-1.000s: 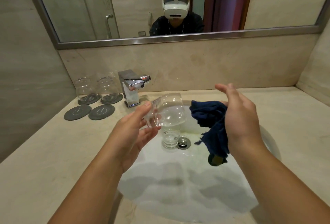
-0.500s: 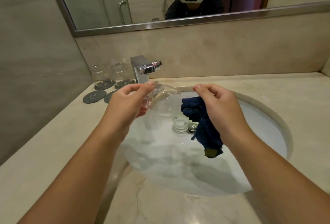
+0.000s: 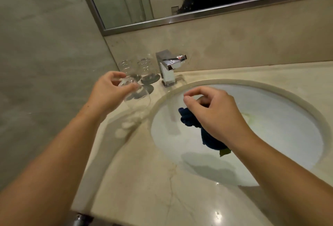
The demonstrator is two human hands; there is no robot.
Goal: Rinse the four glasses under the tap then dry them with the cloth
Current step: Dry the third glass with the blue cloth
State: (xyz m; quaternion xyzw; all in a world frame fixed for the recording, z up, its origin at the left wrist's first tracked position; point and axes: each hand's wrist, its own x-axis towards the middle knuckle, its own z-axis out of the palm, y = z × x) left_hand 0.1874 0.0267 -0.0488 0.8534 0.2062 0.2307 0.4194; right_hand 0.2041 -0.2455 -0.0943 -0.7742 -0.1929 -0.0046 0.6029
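3 glasses are showing: 2 glasses [image 3: 127,68] [image 3: 146,66] are standing by the tap [image 3: 168,69]. The left hand [image 3: 108,90] is gripping 1 glass [image 3: 137,97], now over the worktop [image 3: 144,180] instead of the sink [image 3: 270,85]. The right hand [image 3: 214,115] is clutching 1 cloth [image 3: 210,139].

Navy cloth [image 3: 187,119], clear glass [image 3: 137,98], white basin [image 3: 270,126], beige veined counter [image 3: 144,180], grey coaster [image 3: 149,87], chrome tap [image 3: 168,71].

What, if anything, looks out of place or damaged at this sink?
Only a faint yellow-green smear on the basin wall, right of the right hand; stain or reflection, I cannot tell. Nothing looks spilled or broken.
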